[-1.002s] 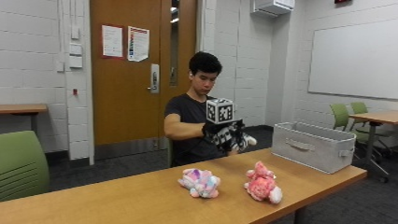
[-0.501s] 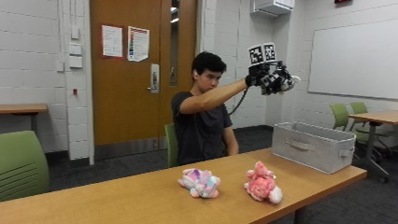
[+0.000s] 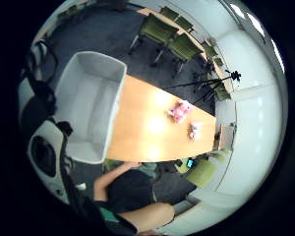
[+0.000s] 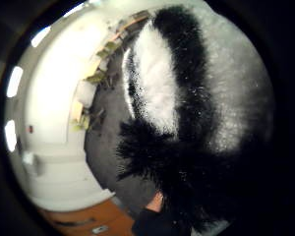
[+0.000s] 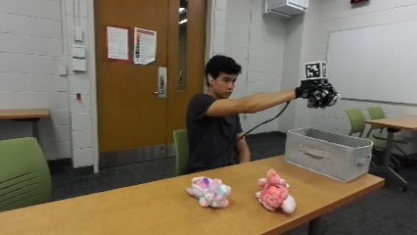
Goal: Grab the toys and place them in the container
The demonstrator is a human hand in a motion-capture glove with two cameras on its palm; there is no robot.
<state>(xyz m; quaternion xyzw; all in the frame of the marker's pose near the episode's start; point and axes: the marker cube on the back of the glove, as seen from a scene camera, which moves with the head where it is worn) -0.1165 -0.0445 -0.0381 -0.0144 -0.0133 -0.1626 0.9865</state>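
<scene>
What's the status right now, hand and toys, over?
Right hand holds black-and-white plush toy high over the grey container. Two pink toys wait on the table. Nothing in the way.

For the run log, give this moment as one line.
right hand holds black-and-white toy above bin | two pink toys on table

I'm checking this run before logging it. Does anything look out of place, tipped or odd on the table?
Nothing stands out. The grey container sits upright at the table's end, looking empty inside. Two pink plush toys lie apart on the table. The gloved right hand holds a black-and-white furry toy above the container.
</scene>
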